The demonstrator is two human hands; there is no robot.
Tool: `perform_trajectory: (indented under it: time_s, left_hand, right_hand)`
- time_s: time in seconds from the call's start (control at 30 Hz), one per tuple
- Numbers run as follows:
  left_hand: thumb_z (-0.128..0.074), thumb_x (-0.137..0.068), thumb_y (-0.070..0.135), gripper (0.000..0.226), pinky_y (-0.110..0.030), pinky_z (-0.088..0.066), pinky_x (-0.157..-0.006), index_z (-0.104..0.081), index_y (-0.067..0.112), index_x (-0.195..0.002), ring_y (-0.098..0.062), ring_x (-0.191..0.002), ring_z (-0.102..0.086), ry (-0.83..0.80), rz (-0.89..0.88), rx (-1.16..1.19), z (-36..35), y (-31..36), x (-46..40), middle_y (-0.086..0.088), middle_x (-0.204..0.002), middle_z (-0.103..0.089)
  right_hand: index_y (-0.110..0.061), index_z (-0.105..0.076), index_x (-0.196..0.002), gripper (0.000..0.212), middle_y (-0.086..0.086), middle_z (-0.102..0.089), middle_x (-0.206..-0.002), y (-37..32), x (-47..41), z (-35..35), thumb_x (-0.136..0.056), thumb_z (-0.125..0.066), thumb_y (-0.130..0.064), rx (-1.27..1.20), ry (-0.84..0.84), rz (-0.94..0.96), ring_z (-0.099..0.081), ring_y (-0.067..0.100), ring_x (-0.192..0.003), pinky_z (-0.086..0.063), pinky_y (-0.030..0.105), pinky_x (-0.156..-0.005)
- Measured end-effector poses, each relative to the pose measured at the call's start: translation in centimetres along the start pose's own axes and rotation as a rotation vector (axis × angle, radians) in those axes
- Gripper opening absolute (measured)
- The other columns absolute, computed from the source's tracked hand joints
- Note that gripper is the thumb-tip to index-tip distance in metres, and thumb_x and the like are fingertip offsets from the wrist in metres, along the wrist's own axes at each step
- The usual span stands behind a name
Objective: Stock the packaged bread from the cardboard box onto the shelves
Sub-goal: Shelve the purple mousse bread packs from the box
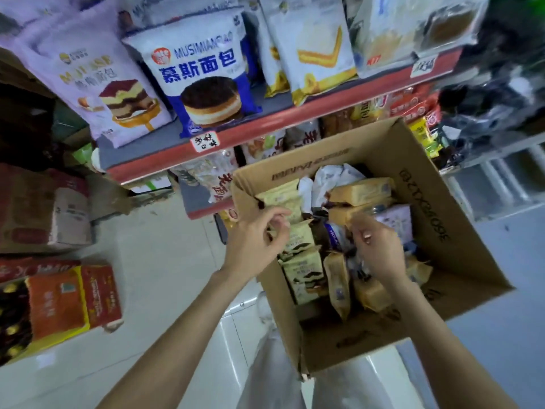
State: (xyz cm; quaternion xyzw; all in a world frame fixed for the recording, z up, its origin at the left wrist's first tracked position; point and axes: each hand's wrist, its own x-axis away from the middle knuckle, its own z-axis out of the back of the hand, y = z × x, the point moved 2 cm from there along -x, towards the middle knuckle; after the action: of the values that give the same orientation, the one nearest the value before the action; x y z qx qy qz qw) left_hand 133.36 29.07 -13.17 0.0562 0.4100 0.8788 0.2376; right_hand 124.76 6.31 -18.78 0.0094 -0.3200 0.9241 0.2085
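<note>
An open cardboard box [436, 219] stands in front of the shelves and holds several bread packets. Cream packets with a chocolate print [303, 270] fill its left side. Tan packets [361, 190] and a pale purple one [396, 222] lie at the back right. My left hand [255, 242] hovers over the box's left wall, its fingers loosely curled just above a cream packet, and I see nothing held in it. My right hand [379, 249] is over the middle of the box with curled fingers, blurred by motion. Whether it holds a packet is unclear.
The upper shelf [274, 125] with a red edge carries large bread bags, among them a blue and white one [206, 75] and a purple one [97, 84]. A lower shelf [206, 212] holds more packets. Red and orange cartons [67, 299] stand on the tiled floor at the left.
</note>
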Motion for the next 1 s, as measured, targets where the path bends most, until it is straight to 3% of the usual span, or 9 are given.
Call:
perform_trajectory:
  time_s: [0.1,0.17,0.27,0.33,0.47,0.57,0.8,0.9,1.0]
  left_hand:
    - [-0.059,-0.089,0.027,0.024,-0.028,-0.05,-0.084,-0.062,0.025,-0.113,-0.003,-0.096,-0.061,-0.303,0.236,0.01,-6.9,-0.4,-1.5,0.014,-0.098,-0.066]
    - [-0.059,-0.09,0.031,0.032,-0.032,-0.049,-0.09,-0.055,0.026,-0.121,-0.006,-0.104,-0.058,-0.429,0.374,0.01,-11.2,-0.7,-2.5,0.012,-0.109,-0.062]
    - [-0.06,-0.088,0.04,0.048,-0.033,-0.049,-0.088,-0.044,0.027,-0.132,-0.012,-0.113,-0.055,-0.509,0.41,-0.099,-17.3,-1.1,-3.8,0.007,-0.128,-0.055]
    - [-0.06,-0.088,0.042,0.056,-0.032,-0.047,-0.088,-0.039,0.025,-0.137,-0.017,-0.121,-0.051,-0.552,0.389,-0.165,-21.0,-1.2,-4.7,0.003,-0.136,-0.049]
    - [-0.063,-0.086,0.04,0.062,-0.036,-0.038,-0.099,-0.037,0.018,-0.138,-0.026,-0.131,-0.037,-0.605,0.31,-0.294,-26.7,-0.9,-6.3,-0.006,-0.14,-0.041]
    - [-0.062,-0.087,0.041,0.068,-0.036,-0.034,-0.104,-0.033,0.016,-0.142,-0.027,-0.132,-0.035,-0.615,0.176,-0.409,-30.1,-0.6,-7.6,-0.007,-0.141,-0.04]
    - [-0.063,-0.089,0.02,0.066,-0.038,-0.044,-0.085,-0.026,0.008,-0.142,-0.039,-0.113,-0.051,-0.766,0.221,-0.675,-34.5,-0.1,-9.5,-0.019,-0.137,-0.038]
    - [-0.064,-0.089,0.031,0.063,-0.037,-0.045,-0.079,-0.034,0.01,-0.139,-0.036,-0.109,-0.055,-0.82,0.279,-0.576,-34.1,-0.4,-10.1,-0.016,-0.128,-0.051]
    - [-0.063,-0.087,0.043,0.061,-0.031,-0.044,-0.07,-0.042,0.017,-0.137,-0.027,-0.104,-0.06,-0.836,0.348,-0.472,-31.4,-1.3,-9.4,-0.008,-0.123,-0.061]
  right_hand:
    - [-0.01,-0.059,-0.121,0.03,0.017,-0.065,-0.106,6.6,-1.7,-0.2,-0.091,-0.053,-0.011,0.06,-0.078,-0.147,-0.061,0.029,-0.082,-0.037,0.026,-0.057]
    - [-0.007,-0.054,-0.126,0.034,0.018,-0.059,-0.118,10.3,-2.8,-0.3,-0.092,-0.053,-0.012,0.077,-0.123,-0.245,-0.058,0.036,-0.099,-0.042,0.034,-0.067]
    - [-0.006,-0.047,-0.132,0.045,0.018,-0.049,-0.133,14.8,-4.6,-0.9,-0.088,-0.056,-0.01,0.22,-0.19,-0.185,-0.046,0.038,-0.12,-0.039,0.045,-0.094]
    - [-0.011,-0.04,-0.138,0.055,0.013,-0.04,-0.143,16.6,-5.9,-1.2,-0.085,-0.057,-0.005,0.326,-0.255,-0.09,-0.036,0.035,-0.131,-0.037,0.047,-0.103]
    - [-0.014,-0.032,-0.143,0.065,0.01,-0.028,-0.151,18.8,-8.3,-1.6,-0.083,-0.052,0.001,0.357,-0.316,-0.035,-0.022,0.034,-0.139,-0.032,0.047,-0.107]
    - [-0.022,-0.023,-0.148,0.068,0.011,-0.017,-0.154,20.5,-9.2,-2.2,-0.089,-0.05,0.0,0.301,-0.377,-0.102,-0.027,0.037,-0.135,-0.036,0.046,-0.101]
    - [-0.013,-0.024,-0.146,0.071,0.008,-0.014,-0.156,21.7,-8.5,-1.7,-0.085,-0.049,0.013,-0.129,-0.272,-0.215,-0.023,0.027,-0.142,-0.038,0.039,-0.103]
    - [-0.012,-0.023,-0.147,0.066,0.008,-0.023,-0.154,21.6,-7.7,-0.9,-0.089,-0.05,0.005,-0.172,-0.271,-0.226,-0.024,0.023,-0.141,-0.031,0.034,-0.109]
    - [-0.01,-0.039,-0.139,0.048,0.009,-0.048,-0.138,20.8,-6.2,0.9,-0.093,-0.05,-0.005,-0.21,-0.187,-0.279,-0.046,0.024,-0.126,-0.037,0.025,-0.095]
